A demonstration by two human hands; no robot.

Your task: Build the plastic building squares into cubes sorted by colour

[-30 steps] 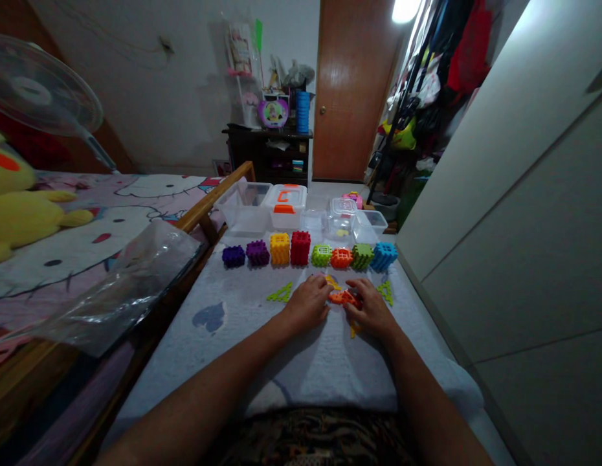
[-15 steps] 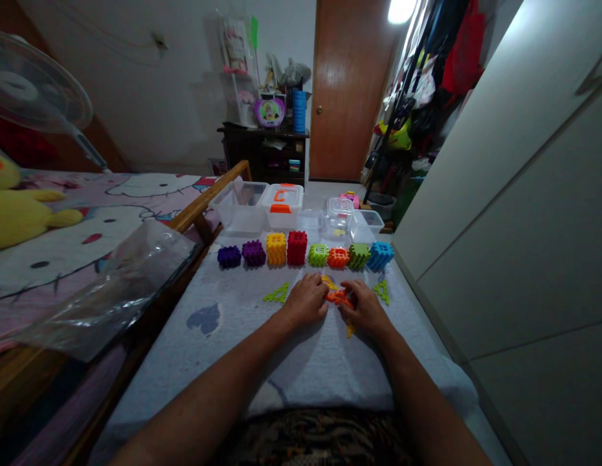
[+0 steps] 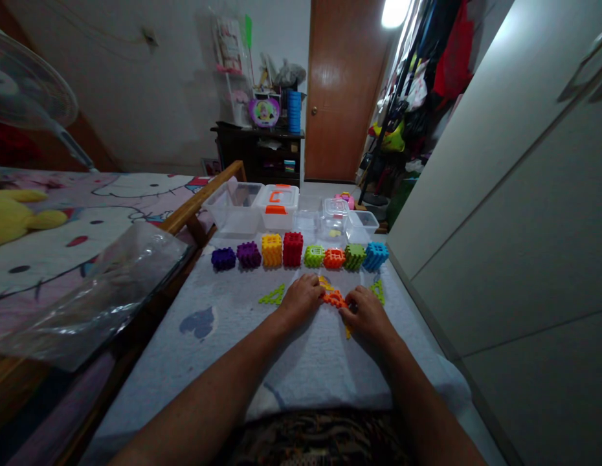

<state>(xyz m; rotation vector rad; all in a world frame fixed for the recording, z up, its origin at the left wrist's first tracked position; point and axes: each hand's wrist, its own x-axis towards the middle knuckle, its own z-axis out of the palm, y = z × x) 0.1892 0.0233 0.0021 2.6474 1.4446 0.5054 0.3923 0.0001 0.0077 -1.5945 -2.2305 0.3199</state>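
Observation:
My left hand (image 3: 301, 297) and my right hand (image 3: 365, 313) rest on a pale cloth, fingers curled and pinching an orange plastic grid piece (image 3: 334, 298) between them. A yellow piece (image 3: 325, 282) lies just beyond it, and another yellow bit (image 3: 348, 332) pokes out under my right hand. Flat green triangle pieces lie to either side: one on the left (image 3: 273, 296), one on the right (image 3: 378, 290). Behind them stands a row of built cubes: purple (image 3: 224, 258), purple (image 3: 248, 254), yellow (image 3: 272, 250), red (image 3: 292, 248), and further green, orange and blue (image 3: 375, 255) ones.
Clear plastic boxes (image 3: 233, 206), one with an orange-handled lid (image 3: 278, 206), stand behind the cubes. A bed with a wooden rail (image 3: 194, 204) and a crumpled clear plastic bag (image 3: 97, 291) lies left. White cupboard doors (image 3: 500, 213) run along the right. A door and dark shelf stand far back.
Both hands stay on the orange piece, shifting slightly as the fingers work it. The view has drifted a little to the right.

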